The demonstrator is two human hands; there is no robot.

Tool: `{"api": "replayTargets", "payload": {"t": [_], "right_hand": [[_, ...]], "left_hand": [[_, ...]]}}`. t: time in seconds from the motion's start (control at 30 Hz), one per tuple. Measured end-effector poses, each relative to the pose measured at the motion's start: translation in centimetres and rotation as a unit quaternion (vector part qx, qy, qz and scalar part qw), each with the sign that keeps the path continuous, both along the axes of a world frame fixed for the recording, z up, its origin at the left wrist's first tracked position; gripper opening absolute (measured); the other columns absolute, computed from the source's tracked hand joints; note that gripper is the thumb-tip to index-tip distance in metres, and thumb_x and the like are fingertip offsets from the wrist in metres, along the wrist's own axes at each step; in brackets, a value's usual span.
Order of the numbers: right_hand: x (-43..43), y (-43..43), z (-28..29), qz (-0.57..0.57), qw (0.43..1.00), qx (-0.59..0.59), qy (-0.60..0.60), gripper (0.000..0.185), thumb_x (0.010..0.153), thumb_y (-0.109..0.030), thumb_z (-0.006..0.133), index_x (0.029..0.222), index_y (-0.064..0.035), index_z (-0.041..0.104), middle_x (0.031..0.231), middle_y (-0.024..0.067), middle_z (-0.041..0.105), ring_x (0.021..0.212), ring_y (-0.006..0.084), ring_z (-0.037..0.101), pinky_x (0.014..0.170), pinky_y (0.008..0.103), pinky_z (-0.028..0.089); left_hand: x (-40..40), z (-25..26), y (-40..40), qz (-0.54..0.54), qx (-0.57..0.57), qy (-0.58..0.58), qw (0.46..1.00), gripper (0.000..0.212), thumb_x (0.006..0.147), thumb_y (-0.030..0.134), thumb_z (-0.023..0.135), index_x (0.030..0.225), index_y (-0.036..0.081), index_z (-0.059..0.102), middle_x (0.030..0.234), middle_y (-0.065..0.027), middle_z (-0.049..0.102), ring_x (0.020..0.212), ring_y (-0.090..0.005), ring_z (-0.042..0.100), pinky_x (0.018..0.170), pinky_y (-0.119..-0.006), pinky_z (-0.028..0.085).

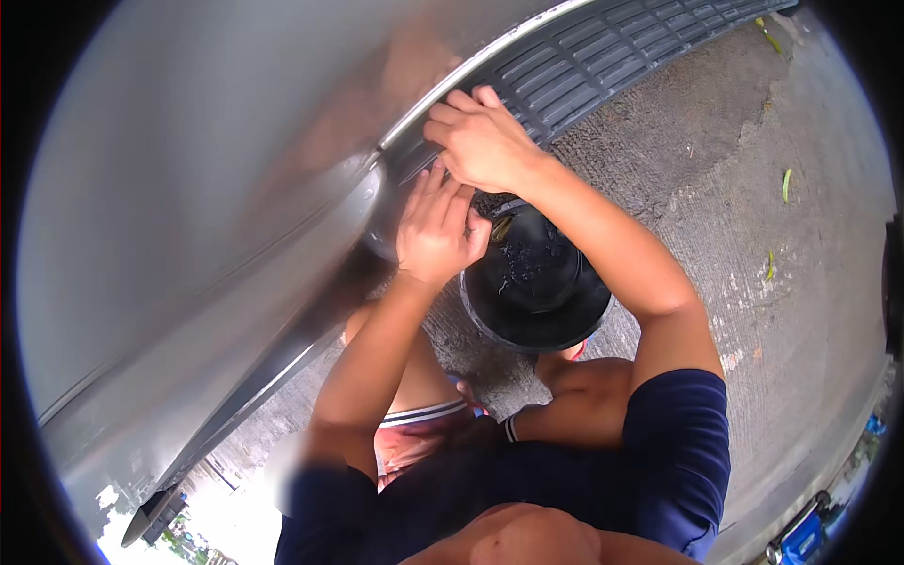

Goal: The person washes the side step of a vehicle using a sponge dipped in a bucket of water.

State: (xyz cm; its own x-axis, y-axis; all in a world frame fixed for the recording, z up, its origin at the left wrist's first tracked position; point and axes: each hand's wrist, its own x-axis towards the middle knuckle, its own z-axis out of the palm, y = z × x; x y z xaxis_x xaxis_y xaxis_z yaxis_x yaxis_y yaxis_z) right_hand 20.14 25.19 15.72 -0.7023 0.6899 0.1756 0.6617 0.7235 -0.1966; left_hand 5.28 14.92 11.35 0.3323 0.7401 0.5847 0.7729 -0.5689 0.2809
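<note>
My left hand [439, 229] lies palm down against the dark lower trim of a grey vehicle, its fingers stretched out and its thumb apart. Just above it, my right hand [484, 141] rests with curled fingers at the near end of a black ribbed step [579, 67]. My knuckles hide whatever may be under those fingertips. The two hands nearly touch. Below them, a black bucket [530, 282] stands on the ground with water in it and a small yellowish-brown thing [502, 229] at its inner left side.
The vehicle's glossy grey body panel [176, 176] fills the left side, with a pale metal edge [480, 60] along the step. My bent legs frame the bucket on rough concrete [720, 212]. A few green leaves [787, 185] lie to the right; a blue object [804, 540] shows at lower right.
</note>
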Motion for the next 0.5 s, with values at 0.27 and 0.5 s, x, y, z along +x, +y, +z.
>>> {"api": "replayTargets", "payload": {"t": [0.27,0.5], "right_hand": [[3.5,-3.6,-0.5,-0.043,0.992,0.113,0.043,0.04,0.082,-0.017,0.072,0.121,-0.0077,0.075,0.123,0.0014,0.067,0.135,0.0267,0.051,0.114,0.0537,0.035],[3.0,-3.9,-1.3,-0.062,0.994,0.083,0.025,0.051,0.087,-0.018,0.069,0.137,-0.0075,0.07,0.157,0.0058,0.057,0.152,0.0296,0.043,0.123,0.0538,0.031]], "left_hand": [[-0.2,-0.2,0.0,0.005,0.015,-0.007,1.0,0.027,0.077,0.007,0.068,0.101,0.0,0.076,0.122,-0.0171,0.075,0.122,-0.0377,0.07,0.108,-0.051,0.054],[0.0,-0.4,0.0,-0.035,0.042,-0.11,0.993,0.008,0.076,0.009,0.067,0.083,0.004,0.066,0.092,-0.0082,0.072,0.098,-0.0346,0.073,0.087,-0.047,0.059]]}}
